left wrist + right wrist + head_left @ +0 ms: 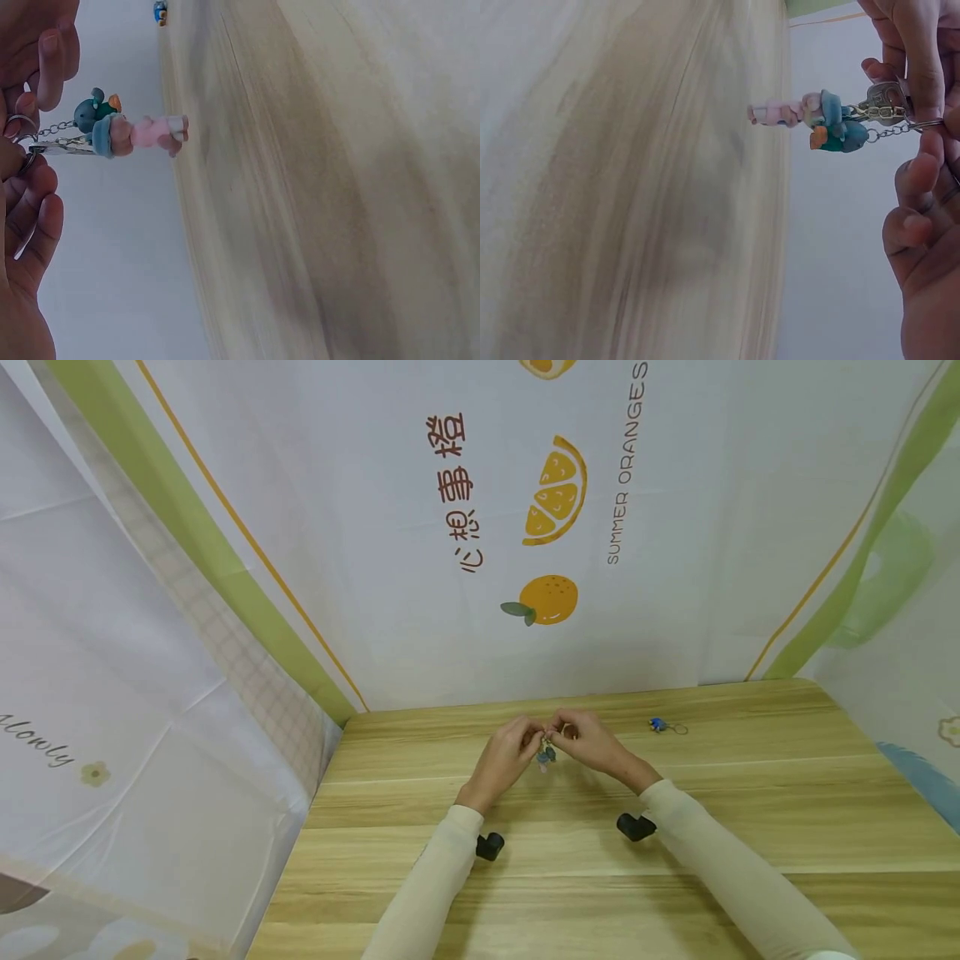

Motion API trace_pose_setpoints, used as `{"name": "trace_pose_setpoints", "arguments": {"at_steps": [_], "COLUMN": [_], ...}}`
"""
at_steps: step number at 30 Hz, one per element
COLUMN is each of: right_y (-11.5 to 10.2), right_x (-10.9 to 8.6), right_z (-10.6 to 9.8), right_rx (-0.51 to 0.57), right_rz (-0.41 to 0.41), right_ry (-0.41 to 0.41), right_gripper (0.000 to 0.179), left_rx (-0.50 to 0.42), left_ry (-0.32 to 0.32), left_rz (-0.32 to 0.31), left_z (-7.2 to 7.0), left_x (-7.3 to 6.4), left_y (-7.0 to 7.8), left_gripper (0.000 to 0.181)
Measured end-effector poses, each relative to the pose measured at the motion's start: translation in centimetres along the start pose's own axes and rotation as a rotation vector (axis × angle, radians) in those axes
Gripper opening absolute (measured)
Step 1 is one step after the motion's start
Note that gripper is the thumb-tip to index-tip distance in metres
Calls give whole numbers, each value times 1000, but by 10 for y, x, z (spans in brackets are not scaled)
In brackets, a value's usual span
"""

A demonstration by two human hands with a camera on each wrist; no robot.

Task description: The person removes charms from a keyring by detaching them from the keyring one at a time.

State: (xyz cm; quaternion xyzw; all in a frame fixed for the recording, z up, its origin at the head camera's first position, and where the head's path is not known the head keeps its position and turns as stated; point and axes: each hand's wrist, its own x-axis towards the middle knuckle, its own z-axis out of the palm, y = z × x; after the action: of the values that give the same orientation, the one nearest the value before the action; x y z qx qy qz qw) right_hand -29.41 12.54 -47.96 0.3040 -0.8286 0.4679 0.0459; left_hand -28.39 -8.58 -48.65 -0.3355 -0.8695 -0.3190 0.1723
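Above the table, both hands meet at a bunch of keychain charms. The left hand [504, 760] pinches the silver metal rings at the top with thumb and fingertips. From the other side, the right hand [592, 745] pinches a key ring [928, 123] there too. Two small figurines dangle on short chains: a pink figure with a blue hat [154, 133] and a teal one with an orange part [841, 137]. A flat silver key-like piece [885, 99] hangs beside the chains. Fingers partly hide the rings.
On the table [750, 810], to the right of the hands, lies a blue figurine keychain [658, 724] with its own ring. Black camera mounts [636, 827] stick out by the wrists. A printed white curtain [375, 527] hangs behind the table's back edge.
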Motion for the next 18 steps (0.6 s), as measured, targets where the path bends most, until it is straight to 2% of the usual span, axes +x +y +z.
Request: {"name": "trace_pose_setpoints", "arguments": {"at_steps": [9, 18], "right_y": [3, 6], "right_x": [-2, -4], "right_z": [2, 3], "right_rx": [81, 71], "right_rz": [14, 57], "right_ry": [-20, -6], "right_gripper": [12, 12], "left_rx": [13, 9], "left_ry": [12, 19], "left_rz": [18, 39], "left_z": [1, 4], "left_x": [-2, -1], "left_y": [-1, -3], "left_gripper": [8, 5]}}
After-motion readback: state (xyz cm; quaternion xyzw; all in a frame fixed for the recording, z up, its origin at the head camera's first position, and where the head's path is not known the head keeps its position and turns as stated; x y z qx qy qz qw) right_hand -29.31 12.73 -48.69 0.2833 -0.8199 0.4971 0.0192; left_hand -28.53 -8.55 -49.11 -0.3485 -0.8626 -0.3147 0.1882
